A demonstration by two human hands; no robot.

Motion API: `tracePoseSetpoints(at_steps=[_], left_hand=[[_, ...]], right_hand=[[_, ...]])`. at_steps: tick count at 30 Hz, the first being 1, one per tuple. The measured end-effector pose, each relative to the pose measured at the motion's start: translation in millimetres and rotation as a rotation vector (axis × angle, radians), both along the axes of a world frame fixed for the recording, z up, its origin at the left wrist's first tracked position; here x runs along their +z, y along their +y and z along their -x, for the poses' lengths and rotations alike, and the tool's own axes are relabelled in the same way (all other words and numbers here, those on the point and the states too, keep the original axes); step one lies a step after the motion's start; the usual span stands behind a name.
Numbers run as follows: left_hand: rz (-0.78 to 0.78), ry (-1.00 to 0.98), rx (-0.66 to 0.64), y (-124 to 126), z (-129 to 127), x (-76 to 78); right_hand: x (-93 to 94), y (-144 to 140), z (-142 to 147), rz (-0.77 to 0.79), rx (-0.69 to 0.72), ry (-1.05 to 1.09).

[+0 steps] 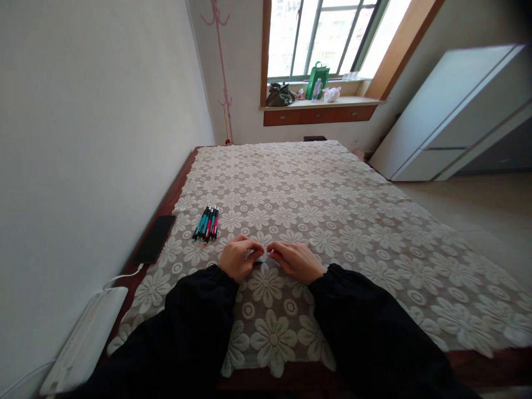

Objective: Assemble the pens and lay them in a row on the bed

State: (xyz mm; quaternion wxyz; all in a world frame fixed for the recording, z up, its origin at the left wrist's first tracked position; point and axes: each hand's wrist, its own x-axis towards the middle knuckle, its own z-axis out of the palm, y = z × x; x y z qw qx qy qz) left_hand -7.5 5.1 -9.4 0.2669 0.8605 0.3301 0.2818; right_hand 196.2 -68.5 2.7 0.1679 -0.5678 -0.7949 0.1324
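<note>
Both hands met over the lace cover at about 6 o'clock of the bed. The left hand [236, 258] was curled, fingertips pinched together on a small slim object [261, 256], and the right hand [296, 260] pinched the same object from the other side. The piece was mostly hidden between the fingertips; only a pale sliver and a dark bit showed, too small to tell what it was. It sat just above the cover, between the two hands, with both sets of fingers drawn narrow around it. Black sleeves [199, 316] covered both arms down to the wrists.

At about 10 o'clock from the hands, near but not touching, lay a bundle of pens [206, 223], side by side on the lace cover [332, 210], teal and red barrels with dark tips, pointing roughly toward 1 o'clock. Farther out at 9 o'clock a dark phone [154, 239] lay flat on the bare wooden edge of the bed, just off the cover's border. At 8 o'clock a white flat device [87, 338] leaned by the wall, a white cable [122, 276] running from it toward the phone.

At 12 o'clock, well apart, the window sill [353, 101] carried the only containers in view: a green bag [318, 80] standing upright, a dark slumped bag [279, 95] to its 9 o'clock, and a pale pink bundle [332, 94] to its 3 o'clock. What they held could not be told. A white cabinet [453, 111] stood at 2 o'clock.
</note>
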Motion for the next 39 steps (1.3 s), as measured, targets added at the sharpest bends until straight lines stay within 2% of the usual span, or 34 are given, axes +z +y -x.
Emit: tracePoseSetpoints(at_steps=[8,12,20,23,28,31,35,39], left_hand=[[-0.035,0.002,-0.006,0,0,-0.4],[-0.041,-0.028,0.035,0,-1,-0.8],[-0.055,-0.121,0.097,-4,-2,11.6],[-0.043,-0.001,0.088,-5,0,15.1],[-0.102,0.310,-0.091,-6,1,17.5],[-0.131,0.354,-0.118,-7,1,17.3],[-0.109,0.298,-0.063,-5,0,14.5],[-0.062,0.188,0.072,-2,0,10.3]], right_hand=[[-0.1,0,0,-0.020,0.014,0.015],[1.9,0,1,-0.052,-0.035,0.041],[-1.8,2,0,-0.089,-0.121,0.163],[-3.0,2,-1,-0.108,-0.156,0.197],[-2.9,2,-2,-0.115,-0.148,0.189],[-2.9,2,-2,-0.121,-0.132,0.183],[-2.3,2,-2,-0.124,-0.125,0.181],[-1.8,2,-3,-0.120,-0.130,0.164]])
